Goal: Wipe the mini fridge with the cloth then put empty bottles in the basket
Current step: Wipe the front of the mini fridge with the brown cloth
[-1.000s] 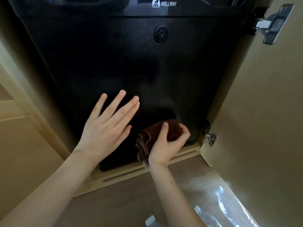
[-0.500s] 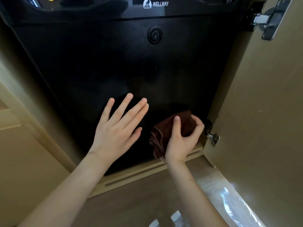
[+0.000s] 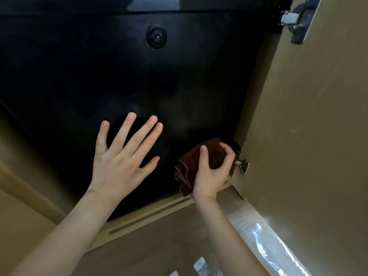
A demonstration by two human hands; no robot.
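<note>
Right hand (image 3: 211,172) grip bunched on cloth (image 3: 191,166), pressed at 5 o'clock corner of mini fridge (image 3: 139,76) door | left hand (image 3: 121,164) flat, released | risk: your knuckles or cloth snag hinge (image 3: 242,164) at 3 o'clock | bottles (image 3: 264,244) on floor, basket unseen

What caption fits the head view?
Right hand wipes the black mini fridge door's lower corner with a brown cloth; left hand lies flat.
</note>
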